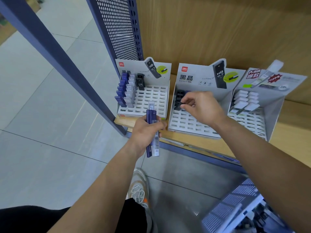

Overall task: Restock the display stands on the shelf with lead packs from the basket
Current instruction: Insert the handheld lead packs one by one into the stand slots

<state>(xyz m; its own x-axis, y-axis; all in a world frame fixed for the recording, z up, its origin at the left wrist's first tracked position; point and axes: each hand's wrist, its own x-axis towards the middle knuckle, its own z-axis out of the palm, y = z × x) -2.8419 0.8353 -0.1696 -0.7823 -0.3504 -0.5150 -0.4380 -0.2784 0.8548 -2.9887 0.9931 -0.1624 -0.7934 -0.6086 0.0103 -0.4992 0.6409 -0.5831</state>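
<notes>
Three slotted cardboard display stands sit on the wooden shelf (289,125). The left stand (151,96) holds rows of blue, pale and black lead packs at its left side. My left hand (146,132) grips a bundle of long lead packs (152,132), blue and clear, in front of that stand. Over the middle stand (188,121) my right hand (202,106) pinches a black lead pack (182,102) next to a few black packs (179,98) standing in its upper left slots. The right stand (252,120) holds white packs. The basket (235,209) lies at the bottom right, blurred.
A blue metal upright (70,64) and a perforated panel (117,27) frame the shelf's left end. The floor is grey tile. My shoe (139,187) is below the shelf edge.
</notes>
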